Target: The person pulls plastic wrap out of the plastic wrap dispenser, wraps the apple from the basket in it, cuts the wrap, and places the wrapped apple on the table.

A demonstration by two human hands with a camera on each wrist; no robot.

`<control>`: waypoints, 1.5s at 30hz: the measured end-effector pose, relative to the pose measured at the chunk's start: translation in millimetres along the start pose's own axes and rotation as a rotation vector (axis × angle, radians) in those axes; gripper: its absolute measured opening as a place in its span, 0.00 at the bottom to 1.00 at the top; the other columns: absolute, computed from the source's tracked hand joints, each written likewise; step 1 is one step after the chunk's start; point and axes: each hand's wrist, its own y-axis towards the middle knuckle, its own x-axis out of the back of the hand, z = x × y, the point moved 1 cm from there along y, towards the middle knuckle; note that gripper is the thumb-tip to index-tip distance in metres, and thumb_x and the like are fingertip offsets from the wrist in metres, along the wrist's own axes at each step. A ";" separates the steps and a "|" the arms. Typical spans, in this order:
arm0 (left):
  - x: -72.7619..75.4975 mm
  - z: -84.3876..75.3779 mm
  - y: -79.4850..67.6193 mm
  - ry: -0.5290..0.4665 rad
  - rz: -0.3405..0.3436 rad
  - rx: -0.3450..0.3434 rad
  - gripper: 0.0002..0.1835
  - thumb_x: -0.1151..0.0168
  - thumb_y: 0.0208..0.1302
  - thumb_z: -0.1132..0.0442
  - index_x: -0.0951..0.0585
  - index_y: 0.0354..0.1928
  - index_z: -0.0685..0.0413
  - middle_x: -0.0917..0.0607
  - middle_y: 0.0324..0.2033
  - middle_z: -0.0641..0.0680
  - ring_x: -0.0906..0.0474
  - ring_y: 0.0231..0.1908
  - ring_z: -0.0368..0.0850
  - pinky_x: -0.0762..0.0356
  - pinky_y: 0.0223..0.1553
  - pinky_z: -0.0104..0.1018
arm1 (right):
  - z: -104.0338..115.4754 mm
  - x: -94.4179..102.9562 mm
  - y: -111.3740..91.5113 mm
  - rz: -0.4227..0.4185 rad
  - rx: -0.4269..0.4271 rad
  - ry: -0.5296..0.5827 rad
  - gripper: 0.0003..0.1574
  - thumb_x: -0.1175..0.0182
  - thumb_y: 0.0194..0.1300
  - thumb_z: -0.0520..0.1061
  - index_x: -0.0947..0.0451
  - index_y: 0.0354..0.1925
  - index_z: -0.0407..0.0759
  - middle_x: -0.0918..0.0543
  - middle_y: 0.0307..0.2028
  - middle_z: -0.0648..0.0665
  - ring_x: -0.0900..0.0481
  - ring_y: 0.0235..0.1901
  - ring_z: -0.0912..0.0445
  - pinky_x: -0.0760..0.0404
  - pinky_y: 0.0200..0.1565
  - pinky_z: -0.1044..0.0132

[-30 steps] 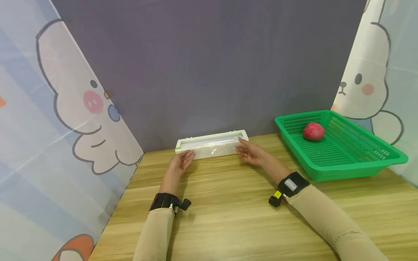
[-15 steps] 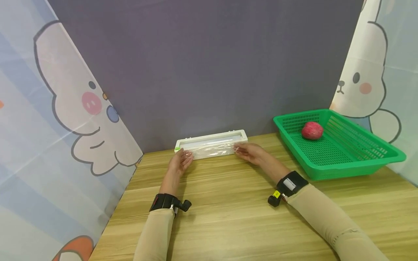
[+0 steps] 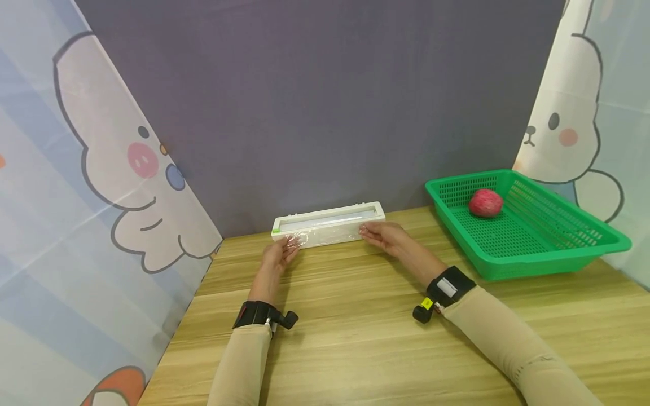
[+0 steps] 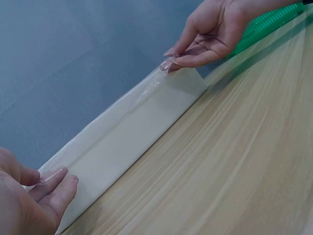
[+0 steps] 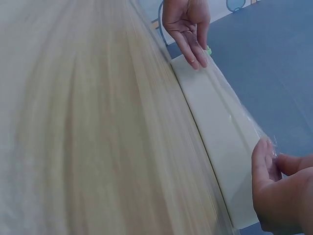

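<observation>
A long white cling film dispenser box stands at the back of the table against the grey backdrop. Clear cling film stretches across its front between the two hands. My left hand pinches one corner of the film near the box's left end, thumb against fingers. At the right end, my right hand pinches the other corner, and the film bunches between its thumb and fingers in the left wrist view. A small green piece sits on the box's left end.
To the right stands a green plastic basket with a red round fruit-like item, apparently film-wrapped, inside. The wooden table stretches in front of the box. Printed cloth walls border both sides.
Both hands have closed on the film edge. The film was first lifted out from the box, then lowered over its front. The right hand has shifted slightly left and down.
</observation>
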 end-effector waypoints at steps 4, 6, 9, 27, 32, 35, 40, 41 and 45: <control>-0.1 -0.8 0.8 0.010 0.018 -0.004 0.20 0.52 0.85 0.66 0.26 0.69 0.71 0.10 0.38 0.53 0.10 0.40 0.42 0.18 0.58 0.35 | -0.3 0.5 0.3 0.004 -0.012 -0.036 0.27 0.50 0.81 0.29 0.36 0.73 0.22 0.09 0.39 0.42 0.09 0.40 0.57 0.15 0.55 0.63; 0.2 -1.9 1.2 -0.005 0.024 -0.003 0.20 0.52 0.85 0.67 0.27 0.70 0.72 0.10 0.38 0.54 0.10 0.40 0.42 0.18 0.57 0.33 | 0.0 0.5 0.7 0.001 -0.018 -0.037 0.26 0.49 0.80 0.29 0.35 0.72 0.23 0.09 0.41 0.42 0.09 0.40 0.56 0.15 0.56 0.62; 1.1 -4.4 0.5 -0.027 0.017 0.001 0.20 0.49 0.84 0.68 0.27 0.70 0.72 0.09 0.43 0.57 0.10 0.43 0.44 0.17 0.56 0.32 | 0.8 0.5 0.8 -0.007 -0.024 -0.033 0.26 0.49 0.80 0.29 0.34 0.72 0.25 0.11 0.50 0.35 0.09 0.41 0.55 0.17 0.58 0.60; -0.3 -15.3 -9.0 -0.178 0.000 -0.025 0.23 0.46 0.81 0.70 0.30 0.72 0.72 0.09 0.34 0.55 0.09 0.42 0.43 0.19 0.54 0.28 | 6.2 -5.1 -3.9 0.023 0.052 0.010 0.29 0.56 0.84 0.31 0.43 0.78 0.24 0.38 0.76 0.26 0.16 0.60 0.49 0.19 0.60 0.63; -3.5 -17.6 -9.3 -0.178 0.000 -0.048 0.23 0.49 0.82 0.71 0.31 0.73 0.73 0.10 0.35 0.55 0.09 0.45 0.44 0.19 0.55 0.29 | 8.6 -6.2 -6.5 0.034 0.070 0.008 0.30 0.54 0.83 0.32 0.43 0.77 0.23 0.39 0.76 0.24 0.16 0.60 0.49 0.20 0.62 0.62; -4.7 -19.5 -9.0 -0.180 -0.002 -0.054 0.23 0.48 0.82 0.71 0.31 0.72 0.74 0.10 0.35 0.56 0.09 0.44 0.45 0.18 0.55 0.29 | 10.2 -6.3 -7.0 0.028 0.073 0.010 0.30 0.53 0.83 0.32 0.42 0.77 0.23 0.28 0.70 0.27 0.14 0.58 0.50 0.19 0.61 0.62; -5.6 -22.3 -9.6 -0.176 0.001 -0.063 0.22 0.47 0.82 0.71 0.30 0.71 0.75 0.09 0.36 0.56 0.09 0.43 0.45 0.18 0.54 0.30 | 13.3 -6.6 -7.3 0.045 0.079 0.020 0.31 0.53 0.83 0.31 0.44 0.78 0.23 0.28 0.70 0.27 0.11 0.52 0.53 0.19 0.61 0.63; -5.6 -22.7 -10.2 -0.174 0.001 -0.064 0.22 0.47 0.82 0.71 0.29 0.71 0.75 0.09 0.36 0.56 0.09 0.43 0.45 0.18 0.54 0.30 | 13.8 -6.9 -7.5 0.050 0.079 0.019 0.31 0.54 0.83 0.31 0.44 0.78 0.23 0.33 0.73 0.26 0.11 0.52 0.53 0.19 0.61 0.63; -6.1 -24.8 -13.2 -0.146 0.006 -0.081 0.21 0.46 0.82 0.70 0.28 0.70 0.74 0.09 0.37 0.56 0.09 0.45 0.45 0.18 0.55 0.29 | 17.0 -8.2 -8.6 0.061 0.076 0.032 0.31 0.53 0.83 0.31 0.44 0.77 0.24 0.35 0.74 0.26 0.10 0.51 0.53 0.18 0.60 0.63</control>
